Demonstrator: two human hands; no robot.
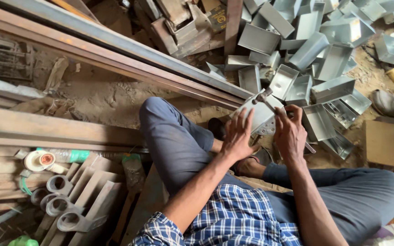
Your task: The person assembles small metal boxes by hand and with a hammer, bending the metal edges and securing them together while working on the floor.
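We see two bare hands holding one shiny metal box (261,119) up over the lap. The left hand (237,136) lies flat on the near side of the box. Its fingers (241,119) are spread wide and press on the metal, so its grip is open and flat, not curled around. The right hand (290,135) is on the other side of the box. Its fingers (295,114) bend over the right edge of the box and pinch it. A small hammer (264,98) sits at the top of the box, with its head just above the metal. We cannot tell if the right hand also holds the hammer's handle.

The box is tilted, with a flat side turned up to us. It has small holes near the bottom edge.

Under the hands are bent legs in grey-blue trousers (174,141). The person sits on the dirt floor (110,98) and wears a blue checked shirt (233,214).

Just past the hands is a big pile of metal boxes (315,50) like the one held. They lie on the floor every which way, some open side up, some tipped over.

A long rusty metal beam (128,54) runs across the floor on the left. Near it, at the bottom left, lie grey pipe clamps (64,205) and a roll of white tape (39,160). A green-capped plastic bottle (71,156) lies beside the tape. On the far right we see someone else's shoe (387,104).
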